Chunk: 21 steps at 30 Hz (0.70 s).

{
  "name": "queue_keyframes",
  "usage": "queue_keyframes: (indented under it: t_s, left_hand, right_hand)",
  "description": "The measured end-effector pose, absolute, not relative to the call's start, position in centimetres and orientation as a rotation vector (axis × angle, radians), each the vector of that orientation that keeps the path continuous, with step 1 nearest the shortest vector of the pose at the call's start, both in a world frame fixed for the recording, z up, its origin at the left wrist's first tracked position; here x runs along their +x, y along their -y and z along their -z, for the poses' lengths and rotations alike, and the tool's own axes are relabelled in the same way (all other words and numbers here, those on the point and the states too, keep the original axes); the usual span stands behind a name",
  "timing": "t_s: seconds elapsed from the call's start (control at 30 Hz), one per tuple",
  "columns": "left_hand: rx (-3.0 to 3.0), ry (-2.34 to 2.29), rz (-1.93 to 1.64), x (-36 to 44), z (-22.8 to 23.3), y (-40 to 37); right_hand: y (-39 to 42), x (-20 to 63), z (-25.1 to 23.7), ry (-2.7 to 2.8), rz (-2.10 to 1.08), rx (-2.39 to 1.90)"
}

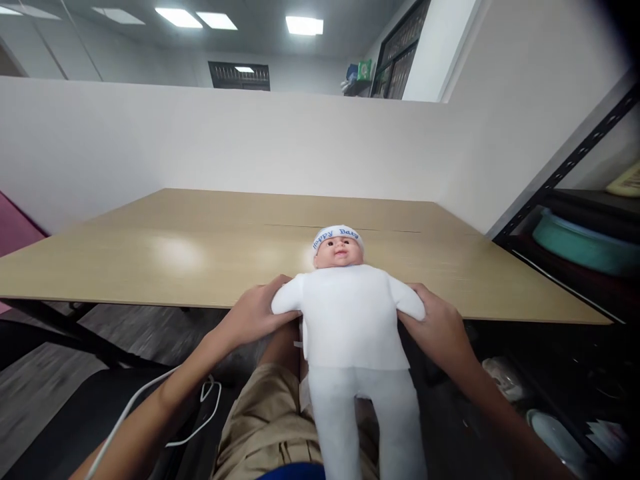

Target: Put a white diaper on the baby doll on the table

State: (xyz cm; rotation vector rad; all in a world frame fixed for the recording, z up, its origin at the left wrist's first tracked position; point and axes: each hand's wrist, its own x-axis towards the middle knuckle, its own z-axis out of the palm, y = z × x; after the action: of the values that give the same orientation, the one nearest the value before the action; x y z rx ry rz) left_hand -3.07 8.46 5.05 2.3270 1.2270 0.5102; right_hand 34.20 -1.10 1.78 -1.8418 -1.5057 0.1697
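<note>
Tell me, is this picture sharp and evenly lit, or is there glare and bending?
Head view: the doll is sharp; a soft glare patch lies on the table; straight edges bow near the borders, the corners darken, and the floor at lower left looks smeared.

The only readable text is on the doll's point(350, 313) white headband point(336, 235): blue stitched letters that read "Happy Baby", curving across the forehead. The last letters are slightly blurred. Packages on the far shelf point(361, 83) and items on the rack point(590, 220) show no legible print.
</note>
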Motion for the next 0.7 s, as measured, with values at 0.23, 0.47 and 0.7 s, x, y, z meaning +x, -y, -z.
queue_keyframes:
  t_s: [0.23, 0.47, 0.7]
  left_hand:
    - [2.326, -1.226, -0.326, -2.1, -3.5, -12.7]
    - [2.233, -1.248, -0.276, -2.6, -2.6, -16.1]
    - [2.303, -1.474, -0.302, -3.9, -2.0, -20.7]
  right_hand:
    - [-1.3, 37.4, 1.0, 1.806, -0.079, -1.956]
    - [-4.3, 38.6, 3.5, 1.782, -0.18, -1.956]
    - [-9.4, 38.6, 3.3, 1.76, -0.259, -1.98]
